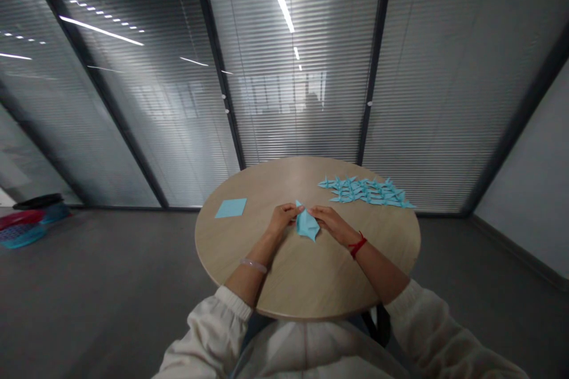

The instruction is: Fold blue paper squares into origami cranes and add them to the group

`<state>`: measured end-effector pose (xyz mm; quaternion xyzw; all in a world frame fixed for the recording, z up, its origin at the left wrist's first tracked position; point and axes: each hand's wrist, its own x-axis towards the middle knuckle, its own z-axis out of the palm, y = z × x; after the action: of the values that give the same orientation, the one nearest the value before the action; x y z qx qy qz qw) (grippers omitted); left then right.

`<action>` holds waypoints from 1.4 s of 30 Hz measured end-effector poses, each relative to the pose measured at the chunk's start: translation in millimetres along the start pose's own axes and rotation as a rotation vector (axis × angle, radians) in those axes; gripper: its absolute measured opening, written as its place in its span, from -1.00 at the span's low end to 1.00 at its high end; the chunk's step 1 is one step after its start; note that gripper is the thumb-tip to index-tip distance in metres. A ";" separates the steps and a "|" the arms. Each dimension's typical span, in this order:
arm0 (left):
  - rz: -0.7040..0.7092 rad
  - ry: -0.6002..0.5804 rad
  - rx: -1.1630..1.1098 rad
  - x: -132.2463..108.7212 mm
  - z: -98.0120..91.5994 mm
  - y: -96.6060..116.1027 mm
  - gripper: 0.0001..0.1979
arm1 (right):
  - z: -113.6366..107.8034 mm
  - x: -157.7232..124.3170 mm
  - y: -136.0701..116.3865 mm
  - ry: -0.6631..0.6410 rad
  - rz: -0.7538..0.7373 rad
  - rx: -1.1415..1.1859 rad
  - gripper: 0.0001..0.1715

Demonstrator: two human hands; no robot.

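Note:
A partly folded piece of light blue origami paper [307,225] is held between my two hands, a little above the middle of the round table. My left hand [283,217] pinches its upper left edge between thumb and fingers. On the other side, my right hand [328,218] grips the upper right edge in the same way. The paper has a pointed top and a lower corner that hangs toward me. Some fingertips are hidden behind it.
Several folded blue paper cranes [364,190] lie in rows at the table's back right. A stack or sheet of flat blue square paper [230,208] rests on the left. The round wooden table [311,290] stands before glass panels with blinds [293,118]. Baskets [22,228] sit on the floor far left.

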<state>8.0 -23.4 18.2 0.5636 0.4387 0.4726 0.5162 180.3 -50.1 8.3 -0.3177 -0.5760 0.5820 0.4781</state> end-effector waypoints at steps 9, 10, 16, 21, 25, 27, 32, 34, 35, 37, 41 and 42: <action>0.083 -0.001 0.017 0.3 1.7 -0.1 -0.48 | -1.5 2.4 4.6 -0.008 0.041 -0.004 -0.57; 0.095 -0.004 0.022 0.9 1.7 -0.4 -0.48 | -1.1 2.3 3.9 -0.002 0.045 -0.011 -0.58; 0.156 -0.041 0.086 9.6 -0.6 -10.1 -0.47 | 1.1 2.9 1.7 0.015 0.084 -0.029 -0.61; 0.237 -0.013 0.216 14.4 -1.3 -18.8 -0.49 | 3.1 2.3 2.3 -0.007 0.113 -0.038 -0.61; 0.271 -0.017 0.295 13.9 -0.2 -18.9 -0.48 | 3.6 2.3 2.2 0.023 0.099 -0.036 -0.62; 0.240 -0.051 0.300 13.5 0.1 -18.3 -0.45 | 2.8 3.0 1.7 0.065 0.086 -0.038 -0.63; 0.139 -0.102 0.205 11.9 -0.5 -15.4 -0.41 | 0.6 4.2 -0.1 0.152 0.054 -0.042 -0.63; 0.121 -0.097 0.184 10.1 -0.8 -13.0 -0.41 | 0.2 4.4 0.4 0.154 0.048 -0.057 -0.63; 0.119 -0.093 0.182 9.1 -0.9 -11.7 -0.42 | 0.0 4.6 0.9 0.150 0.048 -0.066 -0.63; 0.122 -0.097 0.185 7.6 -0.9 -9.7 -0.42 | -0.4 5.3 2.1 0.144 0.046 -0.082 -0.64; 0.111 -0.122 0.165 7.7 -0.1 -9.2 -0.40 | -2.1 7.8 3.9 0.175 -0.004 -0.094 -0.66; 0.106 -0.126 0.162 8.2 0.1 -9.7 -0.39 | -2.6 8.4 4.2 0.192 -0.019 -0.100 -0.66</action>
<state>9.4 -14.6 9.2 0.6545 0.4116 0.4259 0.4700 179.1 -40.9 5.4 -0.3897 -0.5589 0.5149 0.5203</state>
